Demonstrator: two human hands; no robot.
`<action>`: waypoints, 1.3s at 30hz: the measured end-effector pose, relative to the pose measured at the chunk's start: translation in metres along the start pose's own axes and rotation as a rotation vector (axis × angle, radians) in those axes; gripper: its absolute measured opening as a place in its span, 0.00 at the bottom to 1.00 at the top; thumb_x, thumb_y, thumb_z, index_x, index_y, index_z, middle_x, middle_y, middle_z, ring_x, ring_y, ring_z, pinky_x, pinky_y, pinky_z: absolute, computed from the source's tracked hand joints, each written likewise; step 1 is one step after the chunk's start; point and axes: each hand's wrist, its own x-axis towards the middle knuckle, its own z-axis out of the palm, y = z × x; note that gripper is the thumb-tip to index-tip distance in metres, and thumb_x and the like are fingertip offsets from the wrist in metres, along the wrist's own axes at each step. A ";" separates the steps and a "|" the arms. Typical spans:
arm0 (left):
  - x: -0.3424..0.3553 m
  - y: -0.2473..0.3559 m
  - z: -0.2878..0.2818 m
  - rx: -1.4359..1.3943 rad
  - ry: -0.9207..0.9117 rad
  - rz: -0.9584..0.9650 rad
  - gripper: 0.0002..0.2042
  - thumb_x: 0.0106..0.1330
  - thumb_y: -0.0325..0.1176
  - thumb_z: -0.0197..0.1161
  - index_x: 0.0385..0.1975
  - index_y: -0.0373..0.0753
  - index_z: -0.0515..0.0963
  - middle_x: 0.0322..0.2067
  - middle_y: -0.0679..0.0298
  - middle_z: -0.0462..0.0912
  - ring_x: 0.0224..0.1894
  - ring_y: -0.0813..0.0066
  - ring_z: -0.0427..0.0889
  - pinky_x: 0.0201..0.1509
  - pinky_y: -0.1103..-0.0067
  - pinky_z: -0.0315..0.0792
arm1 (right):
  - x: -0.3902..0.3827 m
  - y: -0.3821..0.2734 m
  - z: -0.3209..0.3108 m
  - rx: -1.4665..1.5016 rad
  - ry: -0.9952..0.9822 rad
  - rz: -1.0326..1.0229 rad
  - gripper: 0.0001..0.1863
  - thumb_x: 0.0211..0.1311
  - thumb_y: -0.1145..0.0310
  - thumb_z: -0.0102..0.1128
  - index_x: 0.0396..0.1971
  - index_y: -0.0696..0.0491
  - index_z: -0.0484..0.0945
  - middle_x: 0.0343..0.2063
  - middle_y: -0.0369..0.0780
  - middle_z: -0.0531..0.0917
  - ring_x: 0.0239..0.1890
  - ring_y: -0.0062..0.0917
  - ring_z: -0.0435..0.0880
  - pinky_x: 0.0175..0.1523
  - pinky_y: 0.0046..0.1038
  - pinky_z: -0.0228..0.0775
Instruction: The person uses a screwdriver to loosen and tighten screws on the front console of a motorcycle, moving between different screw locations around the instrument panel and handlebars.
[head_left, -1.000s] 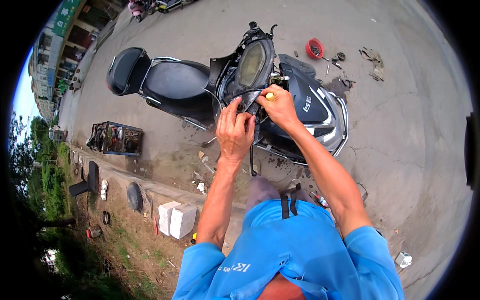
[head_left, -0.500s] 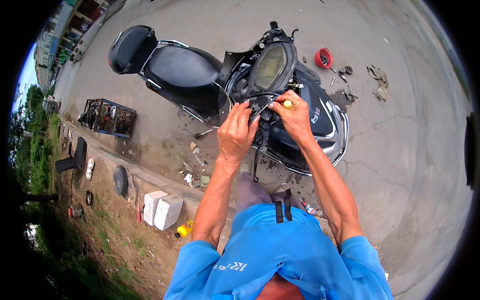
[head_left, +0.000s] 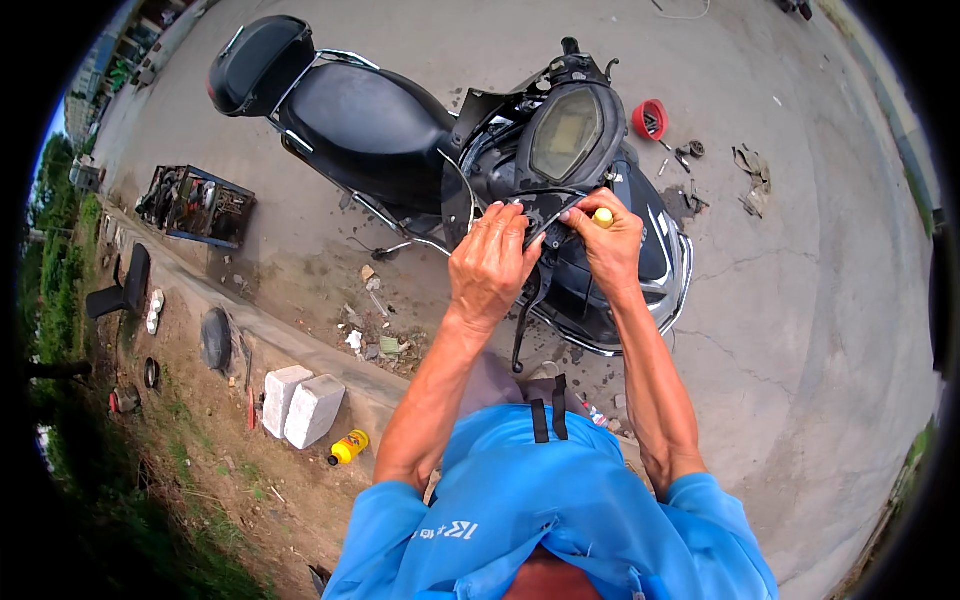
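A black scooter [head_left: 375, 130] stands in front of me, its seat to the left and its front to the right. Both my hands are at the near side of its handlebar, just below the oval instrument display [head_left: 567, 135]. My left hand [head_left: 490, 265] is bent over a piece of black plastic trim [head_left: 548, 208], thumb and fingers closing on its left part. With thumb and forefinger my right hand [head_left: 612, 245] pinches the trim's right end. The same hand holds a yellow-handled tool [head_left: 602, 217]; its shaft is hidden. Below the hands a brake lever [head_left: 519, 340] sticks out toward me.
Beyond the scooter's front lie a red bowl [head_left: 650, 120] of small parts, loose metal parts [head_left: 690, 150] and a rag [head_left: 752, 180]. To the left stand a crate of tools [head_left: 195, 207], white blocks [head_left: 315, 411] and a yellow bottle [head_left: 349, 447] beside a concrete curb [head_left: 300, 345].
My view has shifted a little, so the scooter's front and my hands sit slightly further right. Both hands keep their hold on the trim; the yellow-handled tool stays in my right hand.
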 end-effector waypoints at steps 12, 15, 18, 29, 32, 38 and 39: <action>0.005 -0.003 0.003 0.040 -0.070 -0.076 0.22 0.61 0.27 0.71 0.56 0.32 0.77 0.53 0.52 0.84 0.51 0.52 0.87 0.54 0.66 0.83 | 0.010 -0.009 0.002 -0.253 -0.063 0.033 0.09 0.50 0.74 0.79 0.27 0.62 0.86 0.25 0.38 0.80 0.28 0.23 0.79 0.35 0.27 0.70; 0.011 -0.002 0.002 0.175 -0.123 -0.017 0.22 0.69 0.41 0.69 0.56 0.32 0.80 0.56 0.51 0.84 0.54 0.53 0.86 0.57 0.66 0.82 | 0.014 -0.018 0.000 -0.288 -0.101 0.062 0.08 0.53 0.77 0.78 0.26 0.63 0.85 0.27 0.35 0.82 0.29 0.18 0.77 0.36 0.24 0.70; 0.005 -0.002 0.017 0.158 -0.089 -0.093 0.21 0.70 0.43 0.69 0.52 0.32 0.83 0.53 0.51 0.86 0.53 0.53 0.86 0.56 0.66 0.82 | 0.017 -0.012 -0.002 -0.307 -0.103 0.028 0.09 0.51 0.72 0.79 0.27 0.62 0.87 0.27 0.39 0.82 0.27 0.24 0.81 0.34 0.29 0.72; 0.008 0.004 0.025 0.130 0.014 -0.183 0.17 0.71 0.44 0.67 0.44 0.33 0.85 0.47 0.54 0.89 0.46 0.57 0.88 0.52 0.66 0.83 | 0.030 -0.160 -0.079 0.302 0.005 -0.227 0.10 0.74 0.64 0.67 0.40 0.55 0.81 0.22 0.30 0.74 0.20 0.11 0.69 0.22 0.17 0.59; 0.010 0.005 0.025 0.141 0.017 -0.181 0.17 0.71 0.43 0.67 0.43 0.33 0.86 0.46 0.55 0.90 0.45 0.58 0.88 0.53 0.66 0.82 | 0.043 -0.217 -0.090 0.525 -0.056 -0.458 0.15 0.81 0.59 0.57 0.41 0.57 0.80 0.20 0.31 0.67 0.18 0.14 0.62 0.22 0.19 0.50; 0.016 0.008 0.021 0.166 -0.010 -0.179 0.14 0.71 0.39 0.68 0.43 0.32 0.85 0.44 0.56 0.90 0.43 0.59 0.89 0.48 0.69 0.83 | 0.064 -0.231 -0.058 0.518 -0.086 -0.584 0.12 0.76 0.62 0.65 0.40 0.58 0.82 0.19 0.32 0.70 0.16 0.15 0.65 0.20 0.19 0.53; 0.015 0.007 0.021 0.153 -0.026 -0.190 0.15 0.70 0.41 0.68 0.43 0.32 0.86 0.44 0.56 0.90 0.44 0.59 0.89 0.50 0.67 0.83 | 0.066 -0.229 -0.054 0.522 -0.095 -0.579 0.12 0.75 0.63 0.66 0.40 0.58 0.83 0.19 0.32 0.70 0.16 0.15 0.65 0.19 0.19 0.52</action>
